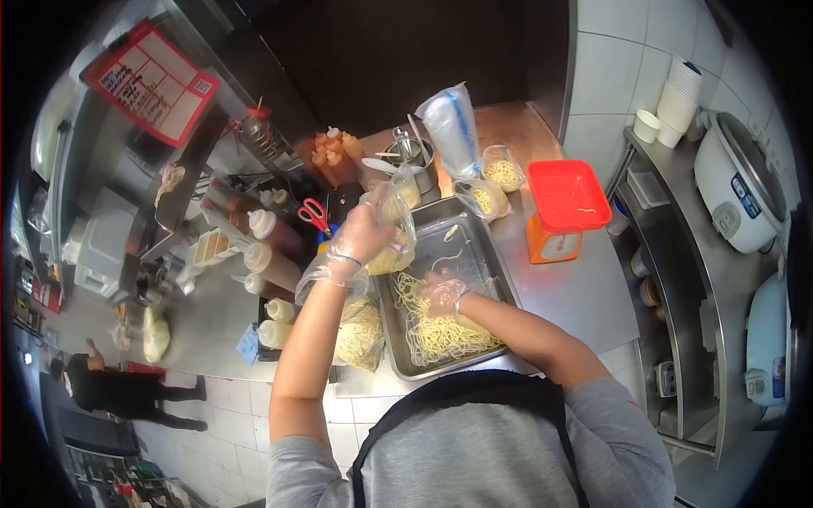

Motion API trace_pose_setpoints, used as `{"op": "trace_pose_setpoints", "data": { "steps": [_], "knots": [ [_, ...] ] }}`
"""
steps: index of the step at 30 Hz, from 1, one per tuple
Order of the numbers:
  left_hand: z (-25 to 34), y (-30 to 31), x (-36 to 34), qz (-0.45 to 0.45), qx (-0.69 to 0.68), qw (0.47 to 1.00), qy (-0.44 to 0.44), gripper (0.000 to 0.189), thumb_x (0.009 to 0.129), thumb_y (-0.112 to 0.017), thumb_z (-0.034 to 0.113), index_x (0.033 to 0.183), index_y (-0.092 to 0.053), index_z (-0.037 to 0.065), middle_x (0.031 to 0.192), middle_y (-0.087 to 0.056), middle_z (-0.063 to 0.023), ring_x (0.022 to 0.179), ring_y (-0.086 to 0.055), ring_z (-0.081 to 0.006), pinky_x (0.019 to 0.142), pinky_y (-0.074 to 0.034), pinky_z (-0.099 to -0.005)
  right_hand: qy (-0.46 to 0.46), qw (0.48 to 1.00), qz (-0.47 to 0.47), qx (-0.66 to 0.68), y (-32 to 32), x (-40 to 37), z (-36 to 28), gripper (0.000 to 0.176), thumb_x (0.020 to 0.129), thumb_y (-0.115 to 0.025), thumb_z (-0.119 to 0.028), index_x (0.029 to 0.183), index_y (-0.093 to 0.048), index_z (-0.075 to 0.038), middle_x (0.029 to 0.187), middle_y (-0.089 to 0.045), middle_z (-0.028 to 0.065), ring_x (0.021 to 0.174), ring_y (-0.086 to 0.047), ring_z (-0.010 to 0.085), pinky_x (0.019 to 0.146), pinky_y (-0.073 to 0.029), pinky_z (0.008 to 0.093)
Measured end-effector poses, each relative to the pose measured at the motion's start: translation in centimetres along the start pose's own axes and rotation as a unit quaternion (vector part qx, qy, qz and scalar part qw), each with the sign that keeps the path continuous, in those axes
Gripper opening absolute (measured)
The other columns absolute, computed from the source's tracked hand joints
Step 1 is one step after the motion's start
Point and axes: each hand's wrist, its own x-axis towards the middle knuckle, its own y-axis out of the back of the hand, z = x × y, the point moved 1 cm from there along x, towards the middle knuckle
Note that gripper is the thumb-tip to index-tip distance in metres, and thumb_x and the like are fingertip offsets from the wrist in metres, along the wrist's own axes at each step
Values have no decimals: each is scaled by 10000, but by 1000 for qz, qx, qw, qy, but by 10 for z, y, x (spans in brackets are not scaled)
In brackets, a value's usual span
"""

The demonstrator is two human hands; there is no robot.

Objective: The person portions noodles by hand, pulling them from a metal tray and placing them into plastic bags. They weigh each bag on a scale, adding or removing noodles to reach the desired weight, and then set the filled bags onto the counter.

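Note:
My left hand (364,233), in a clear plastic glove, is closed on a clear plastic bag (410,227) with noodles in it, over the left rim of a metal tray (500,284). Yellow noodles (449,337) lie heaped in the near half of that tray. Down among them is my gloved right hand (445,293), its fingers curled around some noodles and partly hidden. A larger bag of noodles (360,334) leans against the tray's left side. Beyond the far right corner sit two small noodle bags (502,172).
Right of the tray stands an orange scale (555,245) with a red pan (569,196). Red-handled scissors (314,215) and squeeze bottles (275,264) are at the left. A roll of plastic bags (453,131) stands behind. Another person (127,391) is at far left.

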Motion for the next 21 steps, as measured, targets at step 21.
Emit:
{"op": "trace_pose_setpoints", "data": {
  "steps": [21],
  "knots": [
    [-54, -49, -55, -154, -349, 923, 47, 545, 755, -714, 1, 1261, -511, 11, 1105, -640, -36, 953, -600, -113, 854, -506, -298, -53, 801, 410, 433, 80, -4, -51, 192, 786, -643, -108, 968, -616, -54, 921, -650, 132, 853, -636, 235, 808, -507, 353]
  ]
}}
